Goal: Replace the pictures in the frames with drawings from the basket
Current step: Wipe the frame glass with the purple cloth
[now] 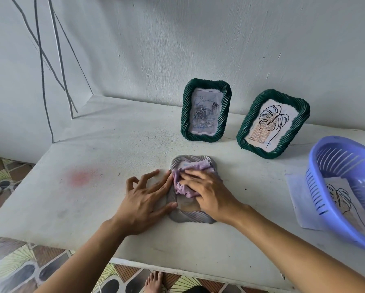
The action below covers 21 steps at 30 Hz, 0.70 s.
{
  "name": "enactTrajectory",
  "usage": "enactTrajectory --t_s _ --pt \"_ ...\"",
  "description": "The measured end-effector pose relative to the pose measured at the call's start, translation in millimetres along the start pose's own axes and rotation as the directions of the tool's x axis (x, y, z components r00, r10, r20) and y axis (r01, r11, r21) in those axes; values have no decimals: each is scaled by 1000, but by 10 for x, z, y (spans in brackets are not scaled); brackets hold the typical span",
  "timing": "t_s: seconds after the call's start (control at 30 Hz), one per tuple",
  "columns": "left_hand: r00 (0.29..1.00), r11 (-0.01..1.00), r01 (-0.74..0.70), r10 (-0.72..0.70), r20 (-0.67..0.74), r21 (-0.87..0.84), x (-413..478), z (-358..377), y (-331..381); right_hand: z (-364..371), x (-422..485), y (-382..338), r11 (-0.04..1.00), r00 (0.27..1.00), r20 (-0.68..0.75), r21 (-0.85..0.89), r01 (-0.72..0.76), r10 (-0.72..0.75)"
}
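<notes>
Squarely in the middle of the white surface (114,155) a grey frame (190,216) lies flat, its ribbed border showing at the top and bottom edges. The right hand (211,191) rests on top of it, fingers (190,176) laid fairly straight and close together, pressing a bunched lilac cloth (198,164) against the frame's middle. The left hand (143,197) sits at 9 o'clock of the frame with its fingers (156,187) spread; the thumb and the longer fingers touch the frame's left edge, while the outer ones are bent and lifted off the surface.

At 12 o'clock of the grey frame a green frame (206,113) stands near the wall (177,39), showing a faded picture of roses. A second green frame (272,123) leans at 2 o'clock and holds a line drawing of a leaf. At 3 o'clock, well apart from the hands, a blue basket (312,166) sits tilted (partly cut off by the picture's edge) with another leaf drawing (342,195) inside, and a sheet of paper (297,193) lies under its near side. A bare foot (154,281) shows on the patterned floor (8,176) at 6 o'clock.
</notes>
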<state>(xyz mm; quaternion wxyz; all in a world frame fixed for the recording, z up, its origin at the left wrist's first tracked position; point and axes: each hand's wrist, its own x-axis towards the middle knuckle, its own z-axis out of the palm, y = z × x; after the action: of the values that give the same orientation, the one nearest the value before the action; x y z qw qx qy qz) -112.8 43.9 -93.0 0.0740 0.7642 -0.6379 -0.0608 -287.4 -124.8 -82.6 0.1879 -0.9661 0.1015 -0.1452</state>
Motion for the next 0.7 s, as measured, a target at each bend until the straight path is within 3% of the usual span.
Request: enactTrajectory --t_s 0.1,0.23,0.33,0.5,0.7 --pt "1000 1000 1 -1 -6 -9 -2 -1 11 -138 -114 -46 997 996 44 29 75 -76" --pt "1000 1000 -1 1 -8 10 -1 4 7 -205 -128 -28 990 990 -8 -18 140 -140" --pt "1000 1000 -1 1 -9 5 -6 -2 7 -219 -133 38 993 994 3 -39 112 -112" --pt "1000 1000 0 0 -13 -8 -2 -11 10 -274 -291 156 998 974 222 -20 56 -50" --pt "1000 1000 4 -4 -12 -7 0 -10 19 -100 -309 41 992 991 134 -120 45 -29"
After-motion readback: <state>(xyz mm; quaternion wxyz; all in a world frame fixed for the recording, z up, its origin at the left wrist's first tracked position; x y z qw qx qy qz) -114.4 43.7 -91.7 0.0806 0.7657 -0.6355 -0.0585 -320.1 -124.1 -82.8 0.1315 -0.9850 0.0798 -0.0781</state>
